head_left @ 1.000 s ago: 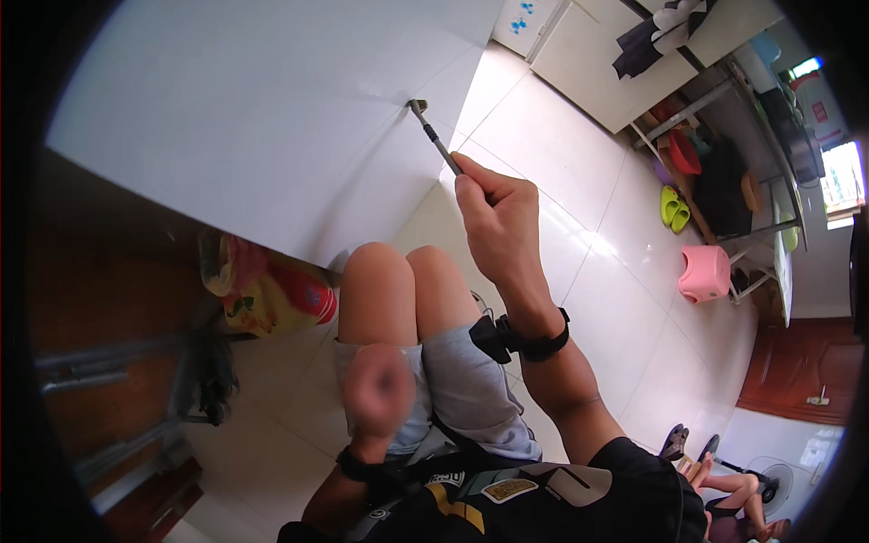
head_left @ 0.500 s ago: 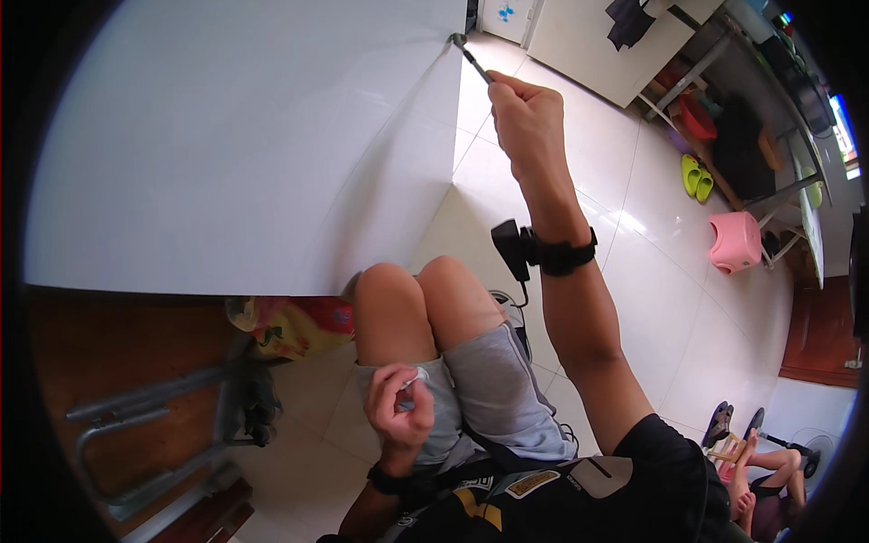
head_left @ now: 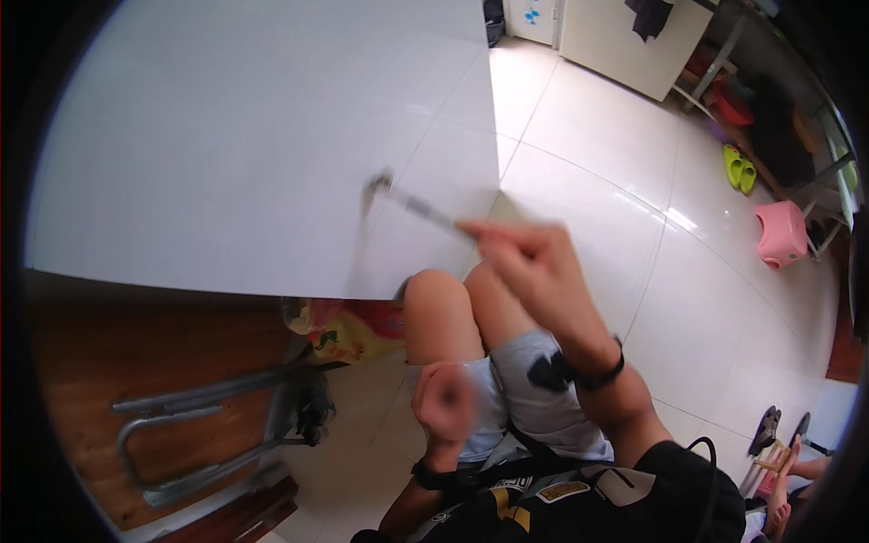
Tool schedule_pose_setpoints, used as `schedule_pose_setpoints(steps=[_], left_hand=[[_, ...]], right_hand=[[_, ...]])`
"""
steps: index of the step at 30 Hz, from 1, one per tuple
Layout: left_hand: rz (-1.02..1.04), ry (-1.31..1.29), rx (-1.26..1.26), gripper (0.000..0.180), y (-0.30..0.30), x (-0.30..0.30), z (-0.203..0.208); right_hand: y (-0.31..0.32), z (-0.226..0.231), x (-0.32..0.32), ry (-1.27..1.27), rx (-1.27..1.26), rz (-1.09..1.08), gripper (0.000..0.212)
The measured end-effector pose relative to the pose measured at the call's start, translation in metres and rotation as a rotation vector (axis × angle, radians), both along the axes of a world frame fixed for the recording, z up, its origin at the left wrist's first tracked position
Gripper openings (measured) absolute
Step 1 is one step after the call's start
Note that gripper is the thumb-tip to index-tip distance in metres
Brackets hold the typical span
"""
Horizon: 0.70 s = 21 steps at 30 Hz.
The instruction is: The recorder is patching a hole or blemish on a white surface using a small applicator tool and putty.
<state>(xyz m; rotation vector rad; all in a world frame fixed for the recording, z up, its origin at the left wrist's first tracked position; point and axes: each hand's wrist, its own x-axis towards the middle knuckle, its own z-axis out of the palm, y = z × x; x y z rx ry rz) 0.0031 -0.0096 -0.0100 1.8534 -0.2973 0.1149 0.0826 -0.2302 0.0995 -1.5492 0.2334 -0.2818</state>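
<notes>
The right hand (head_left: 529,262) reaches over the near right part of the white worktop (head_left: 226,154), its grip closed around the handle end of a thin brush (head_left: 418,210) whose blurred tip rests on or just above the surface, not far from the worktop's right edge. The left hand (head_left: 444,398) sits low over the lap, beside the knees below the worktop's near edge, curled into a loose fist; motion blur hides whether it holds anything. Under the near edge lies a red and yellow bag (head_left: 348,328). On the tiled floor to the far right stand a pink stool (head_left: 780,233) and green slippers (head_left: 740,168).
</notes>
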Motion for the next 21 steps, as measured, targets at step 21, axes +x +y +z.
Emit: schedule_pose_setpoints(steps=[21], left_hand=[[0.045, -0.803, 0.505, 0.018, -0.021, 0.142, 0.157]], right_hand=[[0.100, -0.071, -0.058, -0.101, 0.243, -0.110, 0.037]])
